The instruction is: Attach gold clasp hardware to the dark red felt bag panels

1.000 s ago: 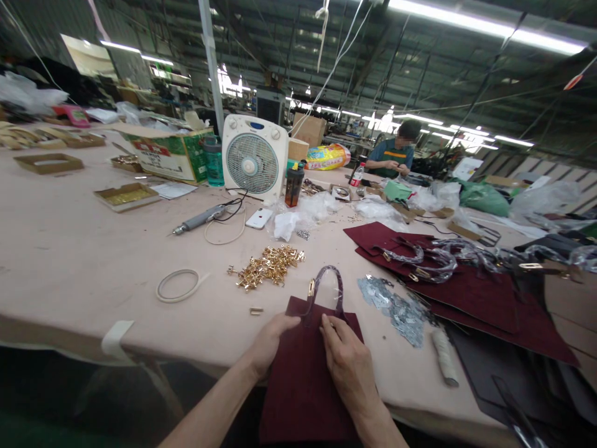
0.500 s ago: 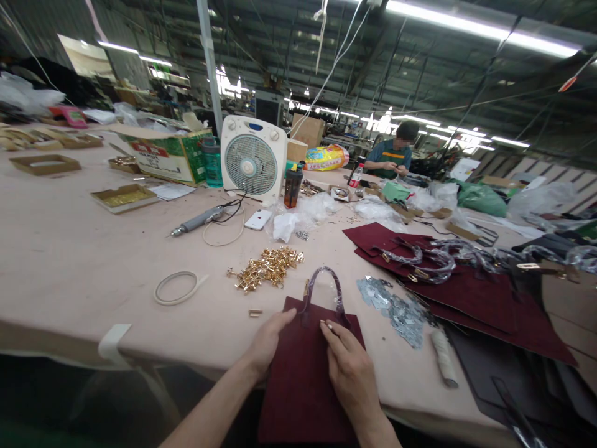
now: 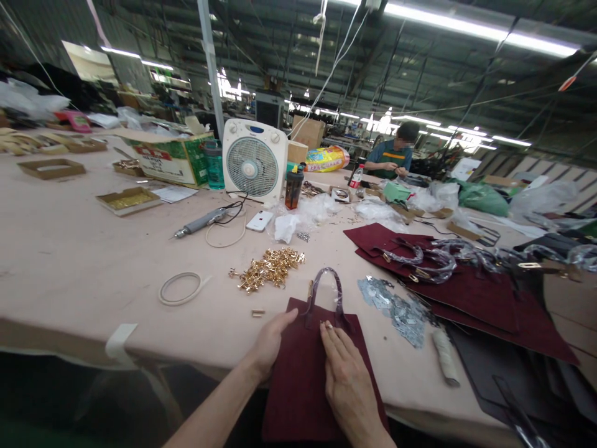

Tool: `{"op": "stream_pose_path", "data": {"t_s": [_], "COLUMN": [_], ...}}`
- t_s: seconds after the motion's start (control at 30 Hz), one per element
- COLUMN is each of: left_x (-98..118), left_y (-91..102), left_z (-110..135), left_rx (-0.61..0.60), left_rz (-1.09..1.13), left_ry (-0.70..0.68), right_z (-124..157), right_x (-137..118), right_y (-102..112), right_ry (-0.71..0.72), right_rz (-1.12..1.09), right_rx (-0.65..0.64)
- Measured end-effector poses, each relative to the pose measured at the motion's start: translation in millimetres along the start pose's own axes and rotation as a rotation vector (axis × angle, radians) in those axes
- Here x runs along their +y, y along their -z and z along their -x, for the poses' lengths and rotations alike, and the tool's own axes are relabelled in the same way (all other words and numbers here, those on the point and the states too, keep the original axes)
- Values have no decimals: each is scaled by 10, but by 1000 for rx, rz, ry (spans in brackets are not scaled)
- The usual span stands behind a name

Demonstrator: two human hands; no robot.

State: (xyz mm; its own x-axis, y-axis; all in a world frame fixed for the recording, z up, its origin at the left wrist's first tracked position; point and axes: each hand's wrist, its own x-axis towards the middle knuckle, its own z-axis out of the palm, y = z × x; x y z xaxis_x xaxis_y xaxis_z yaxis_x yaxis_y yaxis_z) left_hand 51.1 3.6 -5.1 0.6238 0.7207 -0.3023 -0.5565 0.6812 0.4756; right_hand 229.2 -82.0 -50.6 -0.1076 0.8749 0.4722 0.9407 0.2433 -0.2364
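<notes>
Across the factory bench (image 3: pixel 93 261), our left hand (image 3: pixel 270 345) and right hand (image 3: pixel 347 386) lie flat, neither pinching, on a burgundy leather panel (image 3: pixel 298 379) at near centre. Seating its wrapped handle (image 3: pixel 326 289) seems in hand; fastening its foot comes next.

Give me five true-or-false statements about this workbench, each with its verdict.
1. The left hand rests on a burgundy leather panel. True.
2. The looped handle on that panel is bare. False: clear plastic wraps it.
3. A pile of gold metal fittings lies to the right of the panel. False: it lies beyond the panel, toward the left.
4. A white box fan stands on the table. True.
5. A co-worker at the far end of the table works with both hands. True.
</notes>
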Motion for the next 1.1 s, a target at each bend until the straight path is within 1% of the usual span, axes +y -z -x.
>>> {"op": "stream_pose_path", "data": {"t_s": [0.1, 0.23, 0.27, 0.37, 0.4, 0.47, 0.53, 0.6, 0.67, 0.7, 0.8, 0.83, 0.87, 0.9, 0.93, 0.97, 1.03, 1.1], "left_x": [-24, -49, -47, -28, -22, -15, -14, -21, -35, -43, -69, -76, -80, -83, -84, -83, -76, -69], "left_y": [13, 40, 49, 56, 49, 28, 13, 5, -1, -7, -39, -52, -63, -72, -77, -77, -63, -28], "left_z": [-21, -15, 2, 97, 136, 200, 227, 213, 179, 163, 144, 147, 152, 158, 162, 165, 161, 145], "left_rx": [31, 76, 134, 377, 429, 478, 504, 549, 586, 600, 636, 642, 646, 649, 650, 642, 600, 585], "left_rz": [-103, -319, -417, -791, -940, -1216, -1383, -1445, -1480, -1499, -1556, -1574, -1591, -1607, -1619, -1630, -1648, -1647], "left_ry": [-128, -334, -389, -566, -618, -676, -670, -636, -613, -604, -580, -572, -563, -553, -543, -534, -504, -441], "right_z": [39, 60, 57, 46, 44, 44, 45, 40, 17, -6, -150, -228, -322, -431, -552, -683, -955, -1217], "right_x": [34, 169, 206, 297, 316, 333, 322, 290, 236, 198, 14, -76, -180, -297, -421, -549, -789, -978], "right_y": [-36, -129, -159, -234, -248, -254, -233, -182, -98, -43, 153, 218, 275, 320, 350, 364, 341, 270], "right_ry": [10, 107, 140, 209, 220, 221, 195, 124, 2, -80, -316, -361, -376, -360, -315, -246, -89, -8], "right_rz": [-5, -33, -37, -45, -48, -58, -85, -144, -241, -295, -437, -477, -521, -568, -619, -670, -705, -631], "right_rx": [5, 105, 131, 178, 190, 203, 208, 189, 173, 171, 244, 275, 290, 290, 262, 196, 3, -168]}}
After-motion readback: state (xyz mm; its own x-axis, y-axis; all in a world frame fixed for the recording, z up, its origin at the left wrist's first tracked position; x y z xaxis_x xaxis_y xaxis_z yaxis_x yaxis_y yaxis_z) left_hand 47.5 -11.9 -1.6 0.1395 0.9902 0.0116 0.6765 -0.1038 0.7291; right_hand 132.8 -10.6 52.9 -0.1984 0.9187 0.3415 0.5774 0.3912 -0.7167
